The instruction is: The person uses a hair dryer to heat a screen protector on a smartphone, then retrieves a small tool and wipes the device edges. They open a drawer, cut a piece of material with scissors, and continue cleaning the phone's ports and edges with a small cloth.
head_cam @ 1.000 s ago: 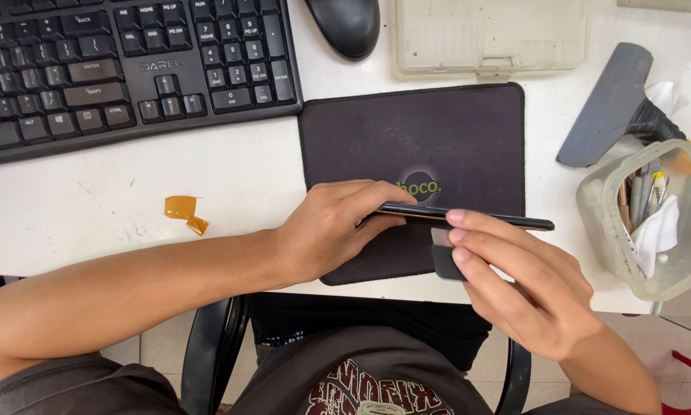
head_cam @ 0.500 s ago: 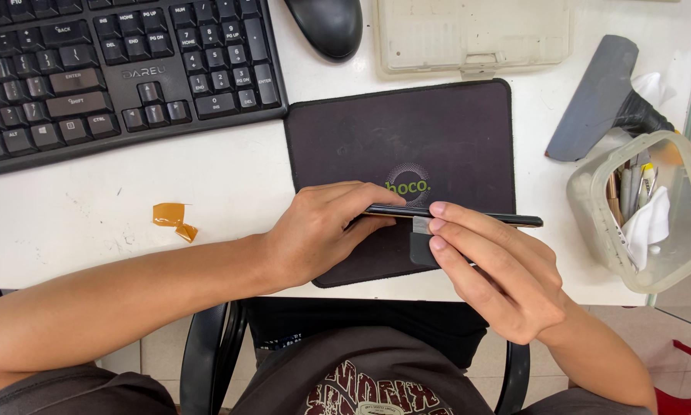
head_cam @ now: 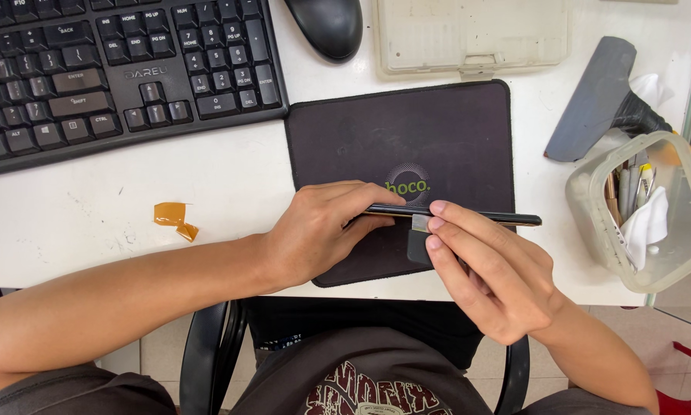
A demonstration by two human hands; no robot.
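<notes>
**Phone held edge-on over the mat, both hands on it**

Phone (head_cam: 468, 216), thin and dark, is up on its edge just above the black mouse mat (head_cam: 438, 131), seen as a slim bar running left to right. Going big to small: the white surface (head_cam: 92, 223) carries a black keyboard (head_cam: 115, 69) at the far left, a pale plastic case (head_cam: 472, 34) at the top, and a black mouse (head_cam: 326, 27) between them. Off to the right sits a clear tub (head_cam: 672, 253) of tools and tissue, with a grey wedge-shaped tool (head_cam: 591, 100) behind it. Two scraps of amber tape (head_cam: 175, 219) lie left of the mat.

Left hand (head_cam: 318, 230) is curled closed around the phone's left end, steadying it. Right hand (head_cam: 484, 269) has its fingertips pinched on a small grey tab (head_cam: 420, 223) at the phone's lower edge, with a dark piece (head_cam: 418, 247) hanging below it. This looks like a peel or pull at the edge; whatever comes next wants a steady grip from the left and a slow, even tug from the right
</notes>
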